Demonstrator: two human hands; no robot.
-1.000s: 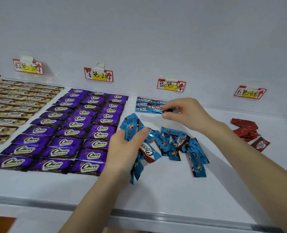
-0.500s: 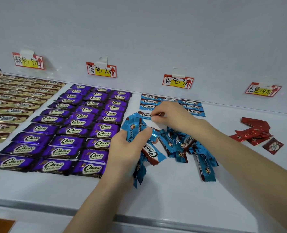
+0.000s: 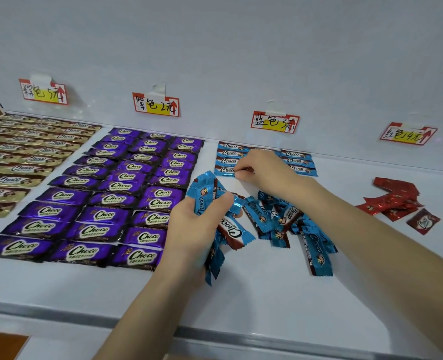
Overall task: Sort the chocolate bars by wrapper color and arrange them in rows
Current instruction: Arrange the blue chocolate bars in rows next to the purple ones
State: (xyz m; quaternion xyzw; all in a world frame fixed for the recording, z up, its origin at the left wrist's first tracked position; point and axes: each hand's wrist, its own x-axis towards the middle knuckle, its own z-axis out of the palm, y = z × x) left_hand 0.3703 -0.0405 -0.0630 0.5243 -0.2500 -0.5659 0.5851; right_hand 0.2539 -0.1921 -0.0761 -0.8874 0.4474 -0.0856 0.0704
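My left hand (image 3: 194,229) grips a bunch of blue-wrapped chocolate bars (image 3: 208,193) above the white shelf. My right hand (image 3: 264,170) reaches to the back, its fingertips pinching the end of a blue bar (image 3: 225,170) in the front row of the laid-out blue rows (image 3: 295,161). A loose pile of blue bars (image 3: 288,219) lies between my hands and to the right. Purple bars (image 3: 126,193) lie in neat rows on the left, gold bars (image 3: 15,162) in rows at the far left. A small heap of red bars (image 3: 394,201) sits at the right.
Price labels hang on the back wall: a gold one (image 3: 43,92), a purple one (image 3: 156,105), a blue one (image 3: 275,122), a red one (image 3: 407,134). The shelf's front edge (image 3: 215,333) runs along the bottom. Bare white shelf surface (image 3: 267,294) lies in front of the blue pile.
My right hand moved from the right end of the blue rows to their left front, setting a bar down there. The left hand kept its bunch and barely moved.
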